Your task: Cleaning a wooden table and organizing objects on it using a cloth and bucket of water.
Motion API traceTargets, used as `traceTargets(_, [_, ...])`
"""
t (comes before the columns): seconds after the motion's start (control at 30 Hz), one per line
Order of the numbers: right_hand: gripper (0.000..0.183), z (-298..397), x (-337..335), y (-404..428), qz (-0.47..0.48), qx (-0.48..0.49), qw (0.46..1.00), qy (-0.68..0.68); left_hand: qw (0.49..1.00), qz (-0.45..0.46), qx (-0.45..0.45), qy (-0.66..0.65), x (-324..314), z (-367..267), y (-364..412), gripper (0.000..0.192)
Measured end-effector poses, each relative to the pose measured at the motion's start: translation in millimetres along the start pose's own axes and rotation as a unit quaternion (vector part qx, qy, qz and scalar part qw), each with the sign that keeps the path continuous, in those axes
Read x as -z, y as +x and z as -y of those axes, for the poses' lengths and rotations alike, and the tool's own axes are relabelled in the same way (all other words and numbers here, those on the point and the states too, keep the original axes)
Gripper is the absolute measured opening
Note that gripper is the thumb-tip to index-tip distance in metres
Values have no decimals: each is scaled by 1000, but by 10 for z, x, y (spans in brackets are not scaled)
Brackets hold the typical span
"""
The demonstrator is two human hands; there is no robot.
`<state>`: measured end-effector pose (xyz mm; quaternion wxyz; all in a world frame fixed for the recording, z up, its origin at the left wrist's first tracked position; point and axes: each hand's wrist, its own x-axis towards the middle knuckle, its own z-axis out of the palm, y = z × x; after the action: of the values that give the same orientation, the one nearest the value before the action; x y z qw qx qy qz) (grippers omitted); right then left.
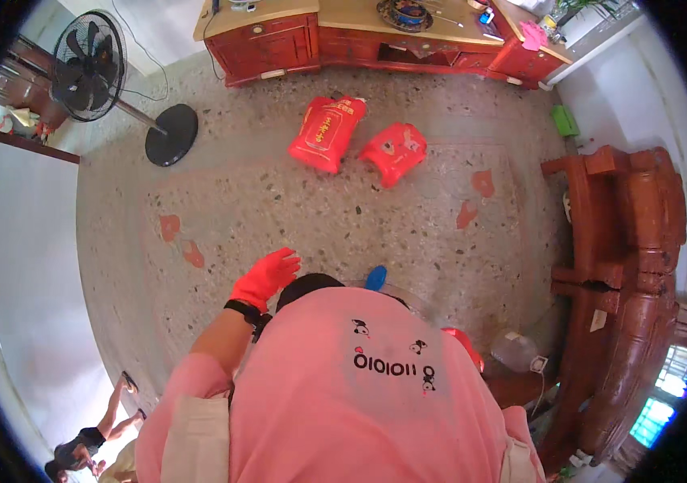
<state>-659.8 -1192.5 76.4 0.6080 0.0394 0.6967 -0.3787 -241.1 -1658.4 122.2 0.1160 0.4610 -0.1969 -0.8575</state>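
Note:
My left hand (266,278), in a red-orange glove with a black band at the wrist, hangs over the speckled floor with its fingers extended and nothing in its grasp. My right hand is out of view. Just beyond my body, a blue slipper (376,278) shows on the floor. Farther forward lie two red plastic bags with printing: a larger upright-looking one (328,134) and a smaller crumpled one (396,152) to its right. Part of a red object (465,347) shows beside my right side; what it is cannot be told.
A black pedestal fan (171,135) stands at the left front, and a red wooden cabinet (271,48) spans the far wall. Carved wooden seating (597,229) lines the right, near a clear plastic jug (513,351). A person (81,447) is at the lower left.

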Motion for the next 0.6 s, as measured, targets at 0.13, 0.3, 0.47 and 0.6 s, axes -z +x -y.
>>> traceTargets(0.13, [38,470,490,435,56,-19,994,90,998,-56,-34,2,-316,-123,-80,49])
traceTargets(0.3, [39,1359,358,936,-38,-53,992,-107,994,-91,-50,-44,-328,-417,-213,50])
traceTargets(0.47, [34,2050,137,1605,-58,-48,995,-66,986,-151,-47,-59,-51,-1128,245,51])
traceTargets(0.6, [36,2793,-534,2067,2,20,997,-73,991,-125,-33,-30,477,-1931,916,51])
